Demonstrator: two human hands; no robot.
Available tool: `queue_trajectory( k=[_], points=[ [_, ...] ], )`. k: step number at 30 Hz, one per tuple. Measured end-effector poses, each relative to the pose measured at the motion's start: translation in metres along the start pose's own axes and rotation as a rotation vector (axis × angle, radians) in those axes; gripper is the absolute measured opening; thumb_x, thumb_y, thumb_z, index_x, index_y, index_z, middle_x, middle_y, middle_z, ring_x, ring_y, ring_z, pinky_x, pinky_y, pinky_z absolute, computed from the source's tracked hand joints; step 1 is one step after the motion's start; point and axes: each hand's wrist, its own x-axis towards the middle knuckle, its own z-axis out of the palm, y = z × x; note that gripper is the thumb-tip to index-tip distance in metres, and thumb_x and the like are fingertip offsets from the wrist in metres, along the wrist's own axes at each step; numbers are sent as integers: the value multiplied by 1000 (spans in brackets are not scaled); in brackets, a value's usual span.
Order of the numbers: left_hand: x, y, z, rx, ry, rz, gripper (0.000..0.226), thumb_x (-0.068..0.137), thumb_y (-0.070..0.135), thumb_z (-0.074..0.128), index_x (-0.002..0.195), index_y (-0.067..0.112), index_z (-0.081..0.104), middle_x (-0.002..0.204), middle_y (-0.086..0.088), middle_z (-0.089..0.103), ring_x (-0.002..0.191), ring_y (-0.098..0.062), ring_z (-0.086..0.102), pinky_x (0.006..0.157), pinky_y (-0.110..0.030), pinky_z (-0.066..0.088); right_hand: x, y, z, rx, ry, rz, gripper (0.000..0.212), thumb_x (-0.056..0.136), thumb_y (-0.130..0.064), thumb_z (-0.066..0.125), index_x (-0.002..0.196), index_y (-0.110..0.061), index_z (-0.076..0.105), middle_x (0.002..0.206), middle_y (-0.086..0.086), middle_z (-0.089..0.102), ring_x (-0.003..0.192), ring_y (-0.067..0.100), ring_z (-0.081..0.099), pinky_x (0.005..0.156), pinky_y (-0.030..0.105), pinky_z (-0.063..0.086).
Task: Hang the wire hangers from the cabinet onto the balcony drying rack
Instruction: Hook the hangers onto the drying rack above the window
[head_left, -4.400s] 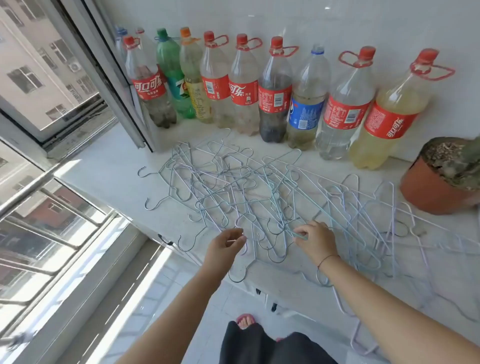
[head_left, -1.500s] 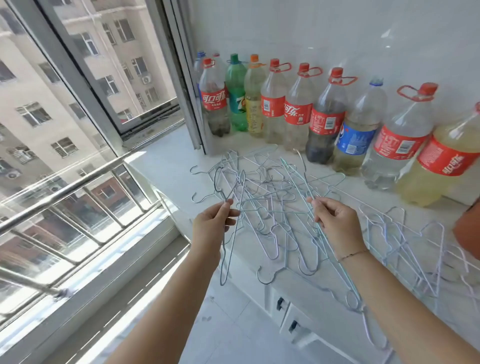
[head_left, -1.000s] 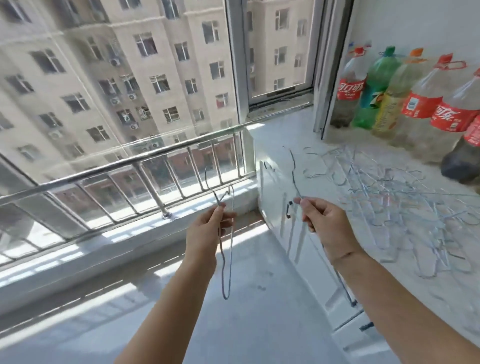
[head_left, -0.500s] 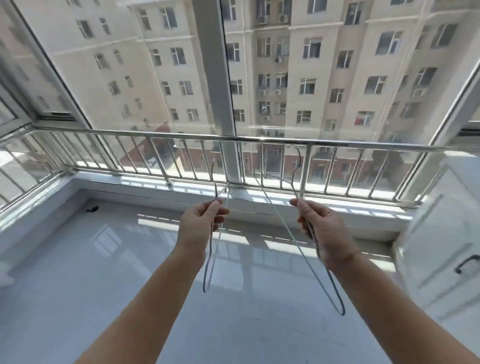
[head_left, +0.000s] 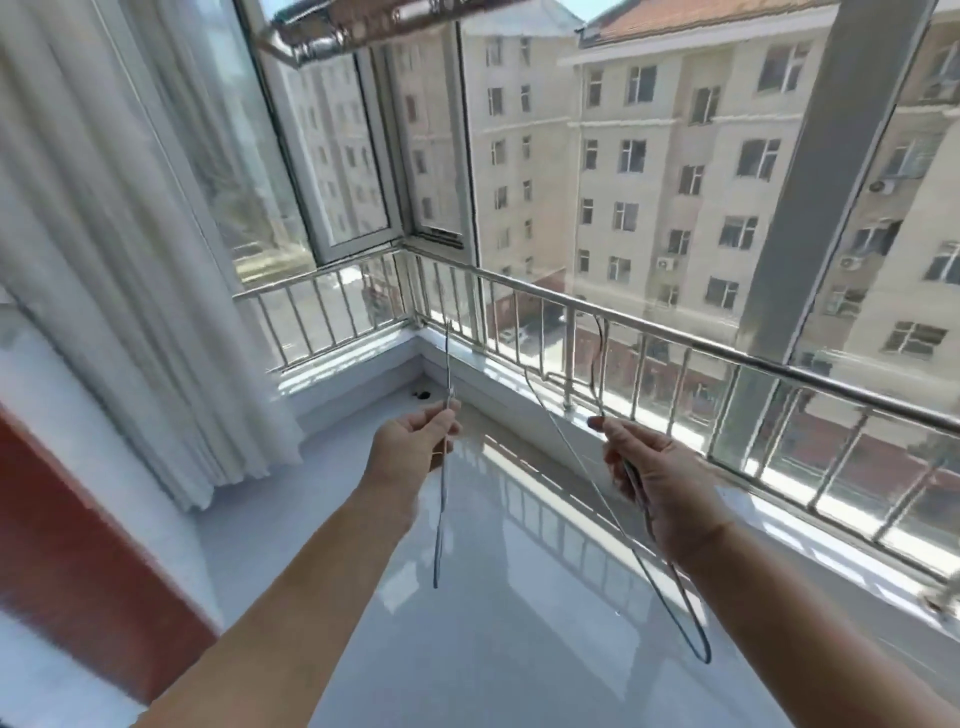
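My left hand (head_left: 415, 441) pinches a thin wire hanger (head_left: 442, 499) near its neck; I see it edge-on, hook up, body hanging down over the floor. My right hand (head_left: 654, 478) grips a second wire hanger (head_left: 597, 499), whose hook rises in front of the railing and whose long loop slants down to the right. Both hands are held out at chest height, apart from each other. A metal drying rack (head_left: 363, 28) shows at the top of the view, above and beyond the hands.
A steel railing (head_left: 649, 332) with glazed windows runs along the right and far side. White curtains (head_left: 119, 260) hang on the left beside a red-brown panel (head_left: 78, 561). The glossy white floor (head_left: 519, 597) spreads below the hands.
I have turned left away from the cabinet with one hanger in each hand. The cabinet, bottles and hanger pile have left the view; the curtain, balcony corner and overhead rack have come in.
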Motion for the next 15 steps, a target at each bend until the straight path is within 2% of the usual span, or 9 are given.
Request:
queue_trajectory(
  k=[5,8,11,15],
  points=[
    [72,27,-46,-57,105,3,18,92,7,55,103,3,68,78,-1,62,64,-8,51,68,-20,44,86,5,75,3,-105,10,14,86,-13,59,92,-6,70,61,2,46,47,10,32,45,15,28],
    [117,45,-74,-67,168,25,19,92,8,54,105,5,68,76,1,61,62,-5,53,62,-16,44,133,5,120,16,-158,28,13,85,-14,60,88,-9,71,58,2,46,48,13,31,45,15,27],
    [159,61,-103,-85,222,44,19,92,9,54,104,7,68,75,2,60,66,-8,51,56,-12,43,175,6,165,3,-210,42,14,85,-12,59,92,-5,69,59,1,47,51,13,30,45,15,28],
    [215,77,-142,-123,249,73,16,91,10,56,99,9,70,73,1,62,69,-10,51,69,-22,40,226,12,222,-13,-257,34,17,83,-14,61,94,-3,69,62,3,45,51,11,35,45,16,31]
  ],
)
